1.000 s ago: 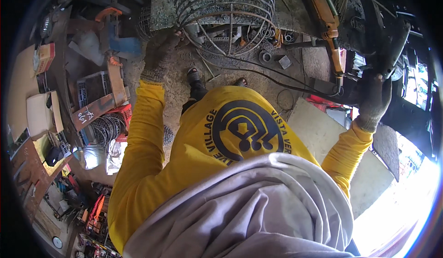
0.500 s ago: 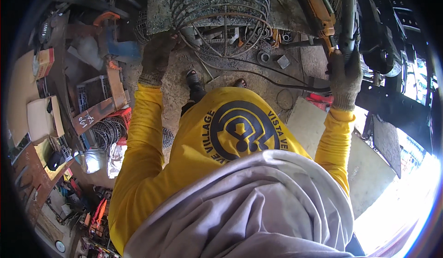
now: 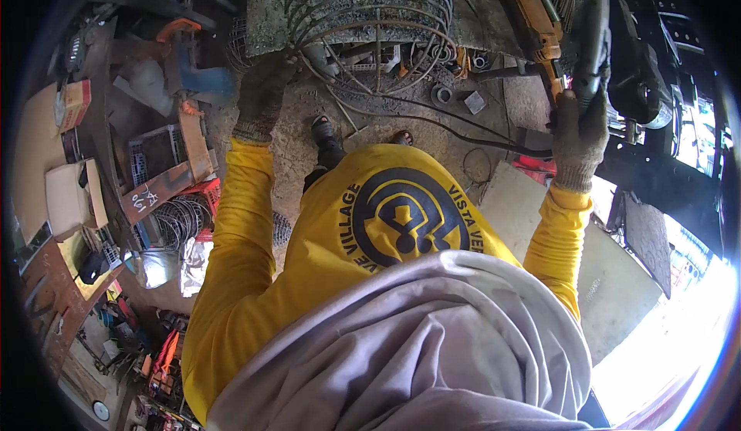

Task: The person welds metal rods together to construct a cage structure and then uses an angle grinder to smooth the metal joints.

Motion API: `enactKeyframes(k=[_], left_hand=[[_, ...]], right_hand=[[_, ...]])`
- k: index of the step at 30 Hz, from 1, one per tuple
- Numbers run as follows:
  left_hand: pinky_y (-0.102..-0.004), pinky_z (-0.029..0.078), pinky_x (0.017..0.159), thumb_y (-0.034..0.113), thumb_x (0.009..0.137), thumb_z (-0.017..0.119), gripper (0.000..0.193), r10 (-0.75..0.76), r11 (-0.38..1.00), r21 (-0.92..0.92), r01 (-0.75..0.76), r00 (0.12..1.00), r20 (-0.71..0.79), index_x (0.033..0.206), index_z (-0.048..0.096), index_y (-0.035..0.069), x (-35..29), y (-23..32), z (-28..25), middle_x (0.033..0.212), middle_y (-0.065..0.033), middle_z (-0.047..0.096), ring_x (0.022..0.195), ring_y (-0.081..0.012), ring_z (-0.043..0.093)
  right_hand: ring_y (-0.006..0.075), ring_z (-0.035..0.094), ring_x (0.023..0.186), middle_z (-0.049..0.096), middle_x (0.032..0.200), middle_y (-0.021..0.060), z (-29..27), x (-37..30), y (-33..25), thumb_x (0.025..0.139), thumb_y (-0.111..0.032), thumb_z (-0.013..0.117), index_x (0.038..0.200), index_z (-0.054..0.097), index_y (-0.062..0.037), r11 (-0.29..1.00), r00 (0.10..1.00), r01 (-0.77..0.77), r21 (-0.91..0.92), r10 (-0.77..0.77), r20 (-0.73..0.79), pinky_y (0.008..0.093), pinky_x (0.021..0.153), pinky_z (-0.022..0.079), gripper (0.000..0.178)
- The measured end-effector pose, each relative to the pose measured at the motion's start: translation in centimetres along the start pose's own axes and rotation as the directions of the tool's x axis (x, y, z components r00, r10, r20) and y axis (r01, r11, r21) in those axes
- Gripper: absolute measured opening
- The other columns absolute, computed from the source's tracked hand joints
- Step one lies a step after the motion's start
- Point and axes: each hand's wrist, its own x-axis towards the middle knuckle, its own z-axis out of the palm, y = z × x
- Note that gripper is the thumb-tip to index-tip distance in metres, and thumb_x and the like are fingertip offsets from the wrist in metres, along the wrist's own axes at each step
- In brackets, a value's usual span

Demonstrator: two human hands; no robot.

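Note:
A domed cage of bent metal rods [image 3: 377,24] lies at the top middle on a dark, speckled metal sheet [image 3: 266,14]. My left hand [image 3: 261,95], in a dark, dirty glove, is at the left end of its rim, fingers closed on the rod there. My right hand [image 3: 580,134], in a lighter knitted glove, is well to the right of the cage. It is closed round the lower end of a long grey handheld tool [image 3: 593,37], whose exact kind I cannot make out. The tool points away from me and is apart from the cage.
An orange tool [image 3: 546,45] lies just left of the grey one. A dark cable [image 3: 455,131] curves across the floor. A square metal piece [image 3: 473,102] and a ring [image 3: 441,94] lie below the sheet. Cardboard [image 3: 73,192] and coiled wire [image 3: 177,223] are at left.
My right hand has come slightly toward me, and the grey tool has tilted a little to the right. My left hand and the rod cage stay in place.

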Motion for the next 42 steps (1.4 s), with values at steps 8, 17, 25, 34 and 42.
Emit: enactKeyframes(k=[8, 17, 25, 34, 42], left_hand=[[-0.0299, 0.051, 0.086, 0.011, 0.087, 0.067, 0.029, -0.099, 0.994, -0.050, 0.096, 0.994, -0.050, 0.112, 0.062, -0.001, 0.3, -1.1, -0.6, 0.106, -0.0083, 0.064, 0.096, -0.0158, 0.062], [-0.0381, 0.052, 0.089, 0.010, 0.090, 0.061, 0.028, 0.201, 0.975, 0.073, -0.212, 0.970, 0.136, 0.117, 0.060, 0.001, 0.4, -5.4, -5.4, 0.111, -0.0116, 0.064, 0.099, -0.0230, 0.063], [-0.0381, 0.051, 0.090, 0.012, 0.088, 0.062, 0.031, 0.228, 0.773, 0.585, -0.244, 0.968, 0.101, 0.118, 0.061, 0.002, -0.7, -1.7, -2.2, 0.112, -0.0117, 0.064, 0.101, -0.0244, 0.062], [-0.0380, 0.049, 0.091, 0.015, 0.086, 0.062, 0.034, 0.258, 0.559, 0.775, -0.295, 0.950, 0.176, 0.119, 0.061, 0.004, 0.4, -1.8, -1.9, 0.112, -0.0118, 0.064, 0.103, -0.0259, 0.061], [-0.0380, 0.048, 0.092, 0.017, 0.084, 0.063, 0.037, 0.182, 0.473, 0.844, -0.253, 0.965, 0.188, 0.119, 0.061, 0.005, 1.0, -1.9, -1.6, 0.113, -0.0120, 0.064, 0.105, -0.0273, 0.061]], right_hand=[[0.0084, 0.055, 0.060, 0.059, 0.072, 0.0033, 0.0, -0.5, 0.3, 0.090, -0.025, 0.060, 0.130, 0.047, 0.0001, 0.999, 1.000, -0.011, -0.036, 0.010, -0.012, 0.0250, 0.055, 0.046, 0.049], [0.0259, 0.068, 0.090, 0.068, 0.100, 0.0166, 0.1, -0.5, 1.1, 0.085, -0.012, 0.065, 0.128, 0.050, -0.0045, 0.979, 0.986, 0.166, -0.122, -0.167, 0.002, 0.0339, 0.077, 0.051, 0.046], [0.0186, 0.065, 0.072, 0.067, 0.085, 0.0105, 0.0, -0.9, 0.5, 0.086, -0.008, 0.066, 0.117, 0.057, -0.0065, 1.000, 0.999, 0.006, -0.029, -0.005, 0.037, 0.0313, 0.065, 0.052, 0.032], [0.0143, 0.063, 0.081, 0.064, 0.095, 0.0099, -1.7, -0.4, 4.3, 0.087, -0.007, 0.064, 0.115, 0.057, -0.0016, 0.697, 0.748, 0.620, -0.360, -0.664, 0.002, 0.0270, 0.065, 0.052, 0.029], [0.0155, 0.062, 0.073, 0.063, 0.094, 0.0104, -4.7, -1.6, 5.0, 0.095, -0.029, 0.054, 0.120, 0.049, 0.0045, 0.827, 0.998, 0.043, 0.561, -0.060, 0.012, 0.0262, 0.062, 0.050, 0.042]])
